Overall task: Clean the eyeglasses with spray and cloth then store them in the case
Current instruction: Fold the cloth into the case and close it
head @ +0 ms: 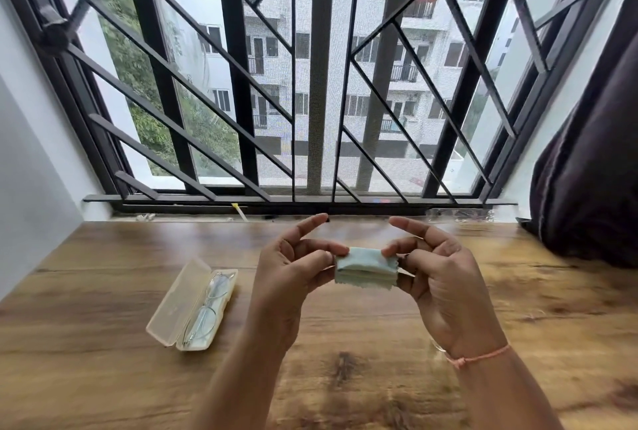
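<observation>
Head view: you pinched folded cloth (365, 267) at both ends, left hand (293, 271) and right hand (438, 274). Glasses (203, 309) lay in open case (191, 305) on worktop (345, 378). Left, likely: stow cloth, shut case. No spray seen.

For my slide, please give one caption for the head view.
Both hands hold a folded cloth above the table; eyeglasses lie in the open case.

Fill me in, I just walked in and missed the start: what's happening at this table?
A person holds a small folded pale green cleaning cloth between the left hand and right hand, above the wooden table. The thin wire-framed eyeglasses already lie in the open translucent beige case to the left. No spray bottle is visible.
</observation>
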`<state>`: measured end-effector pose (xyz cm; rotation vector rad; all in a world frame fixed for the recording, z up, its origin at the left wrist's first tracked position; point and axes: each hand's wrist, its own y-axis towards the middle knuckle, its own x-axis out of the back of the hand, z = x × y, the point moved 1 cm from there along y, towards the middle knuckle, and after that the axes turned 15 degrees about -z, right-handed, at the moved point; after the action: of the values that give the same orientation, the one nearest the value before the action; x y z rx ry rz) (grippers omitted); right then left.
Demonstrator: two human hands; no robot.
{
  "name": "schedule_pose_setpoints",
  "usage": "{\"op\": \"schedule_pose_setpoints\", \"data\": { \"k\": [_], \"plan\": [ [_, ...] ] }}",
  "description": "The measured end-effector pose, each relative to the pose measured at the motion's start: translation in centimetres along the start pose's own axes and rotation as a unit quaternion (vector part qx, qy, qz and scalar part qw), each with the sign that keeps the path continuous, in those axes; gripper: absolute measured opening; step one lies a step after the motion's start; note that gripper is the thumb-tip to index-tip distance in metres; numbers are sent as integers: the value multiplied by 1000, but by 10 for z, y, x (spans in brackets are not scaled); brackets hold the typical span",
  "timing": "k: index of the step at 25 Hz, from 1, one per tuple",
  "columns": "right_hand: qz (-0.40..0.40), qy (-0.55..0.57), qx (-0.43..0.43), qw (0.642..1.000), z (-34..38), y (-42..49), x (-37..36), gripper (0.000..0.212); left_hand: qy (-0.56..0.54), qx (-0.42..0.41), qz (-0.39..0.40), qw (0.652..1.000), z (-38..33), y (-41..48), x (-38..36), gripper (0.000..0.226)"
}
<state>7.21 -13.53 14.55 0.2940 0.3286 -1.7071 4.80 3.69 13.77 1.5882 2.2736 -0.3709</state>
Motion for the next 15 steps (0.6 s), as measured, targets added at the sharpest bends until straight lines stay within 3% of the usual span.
{"op": "schedule_pose_setpoints", "data": {
  "k": [4, 8, 15],
  "plan": [
    [-1, 16, -12, 1000, -3, -3, -2, 30, 5, -31, -22, 999, 1, -3, -6, 63],
    [5, -12, -20, 1000, -10, -4, -3, 47, 14, -54, -24, 998, 3, -4, -6, 69],
    [9, 21, -94, 995, -14, 0, 3, 17, 23, -42, -34, 998, 6, -4, -8, 67]
  ]
}}
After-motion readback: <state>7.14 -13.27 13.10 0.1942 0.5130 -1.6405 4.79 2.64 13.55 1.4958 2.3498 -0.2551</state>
